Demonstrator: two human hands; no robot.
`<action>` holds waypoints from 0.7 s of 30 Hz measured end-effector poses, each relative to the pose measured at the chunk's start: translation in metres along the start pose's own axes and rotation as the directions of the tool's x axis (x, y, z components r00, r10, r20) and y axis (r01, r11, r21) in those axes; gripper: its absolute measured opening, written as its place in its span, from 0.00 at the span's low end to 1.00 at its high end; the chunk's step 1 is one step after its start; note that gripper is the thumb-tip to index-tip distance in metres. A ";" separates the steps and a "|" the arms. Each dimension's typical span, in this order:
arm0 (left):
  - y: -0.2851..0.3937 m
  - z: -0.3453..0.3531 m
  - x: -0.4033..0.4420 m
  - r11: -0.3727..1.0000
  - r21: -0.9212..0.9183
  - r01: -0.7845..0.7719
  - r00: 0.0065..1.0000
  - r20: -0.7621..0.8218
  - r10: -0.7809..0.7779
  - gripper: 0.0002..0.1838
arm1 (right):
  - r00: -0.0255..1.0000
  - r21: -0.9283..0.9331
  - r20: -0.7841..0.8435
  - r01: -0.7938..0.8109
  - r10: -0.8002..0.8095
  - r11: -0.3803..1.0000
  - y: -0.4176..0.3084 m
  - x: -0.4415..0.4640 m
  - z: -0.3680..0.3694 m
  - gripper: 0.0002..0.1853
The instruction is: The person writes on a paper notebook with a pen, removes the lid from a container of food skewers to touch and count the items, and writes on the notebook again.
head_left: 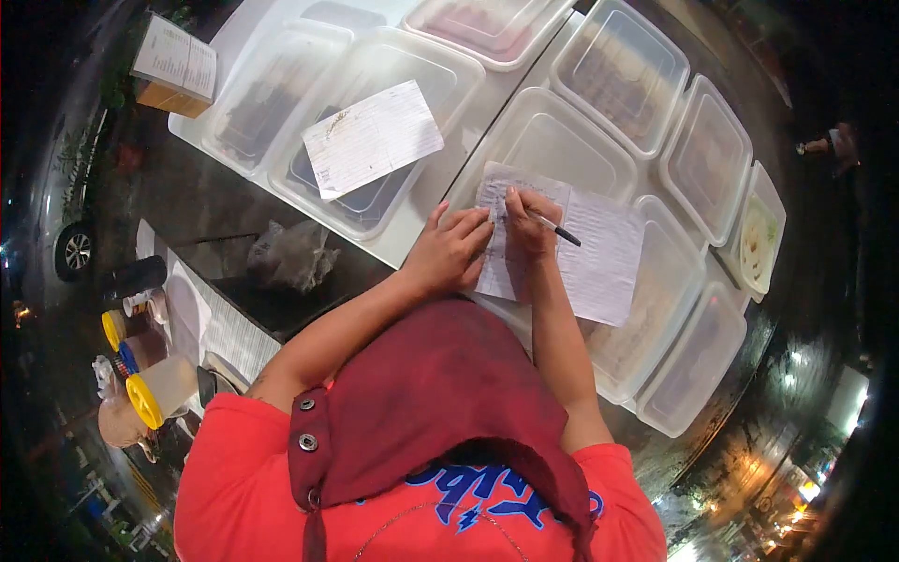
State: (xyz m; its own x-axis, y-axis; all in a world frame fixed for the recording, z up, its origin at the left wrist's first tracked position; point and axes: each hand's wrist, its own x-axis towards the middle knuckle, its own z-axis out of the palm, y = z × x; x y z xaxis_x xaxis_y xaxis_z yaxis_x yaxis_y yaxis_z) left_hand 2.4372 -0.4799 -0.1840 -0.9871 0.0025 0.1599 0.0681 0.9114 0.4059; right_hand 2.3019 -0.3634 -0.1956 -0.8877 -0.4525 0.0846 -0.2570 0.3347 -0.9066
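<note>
My right hand [531, 223] pinches a dark pen [567, 236] over the left page of an open lined notebook [599, 253]. Handwriting covers part of that page near its top. My left hand [451, 245] lies with fingers stretched out at the notebook's left edge, and they seem to touch the paper. Beneath the notebook are lidded clear plastic containers, one of them a large container [562, 136]. A loose lined sheet [373, 139] with some writing rests on another lidded container [449, 70] to the left.
More lidded containers, such as one with brown contents [623, 70], crowd the white table [384, 245]. A crumpled plastic bag [292, 258] lies left of my left arm. Yellow-lidded jars [154, 393] stand at the lower left, and a printed card stand [175, 61] at the upper left.
</note>
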 end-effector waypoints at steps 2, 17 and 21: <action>0.000 -0.001 0.001 1.000 -0.005 0.007 1.000 0.003 -0.007 0.27 | 0.988 -0.090 -0.043 0.142 -0.146 0.986 0.000 0.001 0.002 0.18; 0.000 -0.001 0.000 1.000 0.009 0.011 1.000 0.017 -0.011 0.27 | 0.999 0.059 -0.038 0.017 -0.014 0.998 -0.026 -0.002 0.001 0.22; 0.000 0.000 0.001 1.000 0.006 0.016 1.000 0.016 -0.016 0.27 | 1.000 0.057 -0.013 0.002 -0.001 0.998 -0.022 -0.001 0.001 0.21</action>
State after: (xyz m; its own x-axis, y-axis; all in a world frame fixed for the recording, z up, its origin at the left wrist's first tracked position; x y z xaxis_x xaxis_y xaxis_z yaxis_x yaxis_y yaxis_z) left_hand 2.4365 -0.4798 -0.1837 -0.9903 -0.0057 0.1390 0.0513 0.9136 0.4033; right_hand 2.3091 -0.3710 -0.1763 -0.8925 -0.4418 0.0908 -0.2363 0.2867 -0.9284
